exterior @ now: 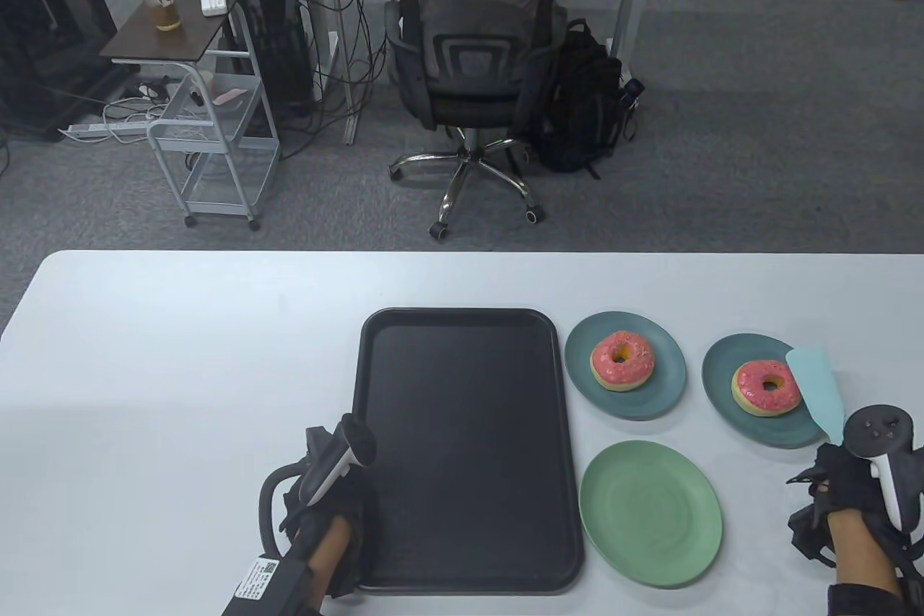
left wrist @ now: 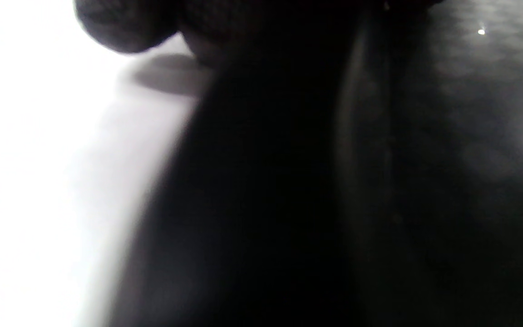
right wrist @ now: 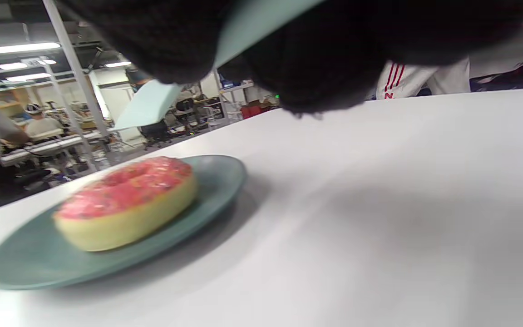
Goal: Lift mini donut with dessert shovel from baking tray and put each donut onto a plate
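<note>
- The right hand (exterior: 859, 493) sits at the near right edge of the table (exterior: 180, 370) and grips the handle of the pale blue shovel (exterior: 816, 385); the right wrist view shows the gloved fingers (right wrist: 325, 63) curled round that handle.
- The shovel's long axis runs from the hand away and slightly left. Its blade overhangs the right rim of the far right plate (exterior: 722, 370), just beside the donut (exterior: 766, 387) on that plate and raised clear of it.
- A second donut (exterior: 622, 360) lies on the middle plate (exterior: 660, 392).
- The green plate (exterior: 650, 513) holds nothing.
- The black tray (exterior: 469, 450) holds no donut, so the transfer appears complete as far as the views show.
- The tray lies well to the left of the shovel. The left hand (exterior: 328, 500) is the nearer one, resting at the tray's left near edge.
- Whether the left hand is open or closed cannot be told; its wrist view is dark and blurred.
</note>
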The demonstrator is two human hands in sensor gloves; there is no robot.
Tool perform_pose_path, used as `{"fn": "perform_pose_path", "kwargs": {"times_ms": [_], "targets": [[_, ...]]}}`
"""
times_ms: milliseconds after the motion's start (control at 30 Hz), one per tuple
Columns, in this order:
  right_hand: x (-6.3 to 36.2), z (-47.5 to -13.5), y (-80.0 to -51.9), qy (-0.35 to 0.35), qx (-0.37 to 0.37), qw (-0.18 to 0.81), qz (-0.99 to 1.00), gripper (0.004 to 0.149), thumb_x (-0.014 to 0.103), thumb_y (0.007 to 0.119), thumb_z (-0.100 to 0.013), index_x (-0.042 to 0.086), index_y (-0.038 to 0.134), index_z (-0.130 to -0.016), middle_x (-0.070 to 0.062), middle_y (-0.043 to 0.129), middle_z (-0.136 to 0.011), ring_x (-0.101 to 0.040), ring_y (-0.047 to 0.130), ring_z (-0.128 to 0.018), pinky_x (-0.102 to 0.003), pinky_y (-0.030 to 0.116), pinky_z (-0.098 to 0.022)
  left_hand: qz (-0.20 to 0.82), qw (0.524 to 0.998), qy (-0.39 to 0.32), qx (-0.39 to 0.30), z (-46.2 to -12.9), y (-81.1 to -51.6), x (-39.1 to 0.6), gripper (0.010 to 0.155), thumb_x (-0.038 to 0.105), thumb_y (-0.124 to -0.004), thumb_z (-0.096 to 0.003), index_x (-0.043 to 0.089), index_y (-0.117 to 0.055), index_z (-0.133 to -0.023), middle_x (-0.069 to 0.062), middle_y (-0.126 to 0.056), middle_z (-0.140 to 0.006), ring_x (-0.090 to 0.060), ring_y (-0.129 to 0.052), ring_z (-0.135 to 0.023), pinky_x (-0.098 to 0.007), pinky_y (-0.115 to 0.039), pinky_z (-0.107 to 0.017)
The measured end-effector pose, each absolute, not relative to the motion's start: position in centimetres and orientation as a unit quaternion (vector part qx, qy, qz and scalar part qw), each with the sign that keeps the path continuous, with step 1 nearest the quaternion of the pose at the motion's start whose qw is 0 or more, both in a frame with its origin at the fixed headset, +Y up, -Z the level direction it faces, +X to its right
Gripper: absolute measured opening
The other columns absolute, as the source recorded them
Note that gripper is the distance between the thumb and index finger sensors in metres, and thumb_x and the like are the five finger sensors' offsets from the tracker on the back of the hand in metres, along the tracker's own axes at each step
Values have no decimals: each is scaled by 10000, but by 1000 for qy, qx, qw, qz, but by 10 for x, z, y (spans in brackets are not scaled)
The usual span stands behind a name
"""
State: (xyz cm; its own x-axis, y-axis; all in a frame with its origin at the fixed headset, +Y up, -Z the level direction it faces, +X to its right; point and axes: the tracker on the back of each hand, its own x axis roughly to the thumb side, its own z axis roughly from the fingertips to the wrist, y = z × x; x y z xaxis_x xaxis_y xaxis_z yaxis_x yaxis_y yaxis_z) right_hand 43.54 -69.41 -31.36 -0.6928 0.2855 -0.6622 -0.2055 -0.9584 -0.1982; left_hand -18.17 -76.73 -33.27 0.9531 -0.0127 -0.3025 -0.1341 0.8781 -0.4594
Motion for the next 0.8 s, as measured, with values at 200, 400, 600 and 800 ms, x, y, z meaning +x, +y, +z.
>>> {"fn": "perform_pose_path", "kwargs": {"times_ms": [200,400,600,800], "targets": [[408,-315,-685,-54,-318,157,934,598,359,847,-442,77,691,-946,-191,901,-683,-289,968,-378,-386,898,-248,32,957,150,-245,-333,-767,-182,737,509,-673,-456,225,-325,-1041,36,-760,-673,-104,-948,-410,-365,-853,-385],[379,-313,-680,-52,-258,185,947,602,384,845,-443,81,699,-941,-187,914,-655,-279,970,-344,-377,895,-217,34,957,149,-245,-333,-768,-182,736,511,-673,-456,226,-327,-1040,37,-761,-672,-103,-949,-409,-365,-853,-385],[343,-305,-680,-52,-177,197,963,596,422,869,-420,91,750,-900,-173,942,-602,-266,976,-294,-369,895,-177,34,957,149,-245,-333,-768,-181,736,510,-673,-456,227,-326,-1040,37,-761,-672,-102,-949,-410,-364,-853,-385],[303,-300,-694,-19,-93,187,978,585,445,885,-396,103,793,-862,-165,959,-571,-261,982,-266,-368,898,-157,34,957,150,-245,-333,-768,-182,736,511,-671,-457,227,-325,-1041,37,-759,-674,-102,-948,-412,-364,-852,-387]]}}
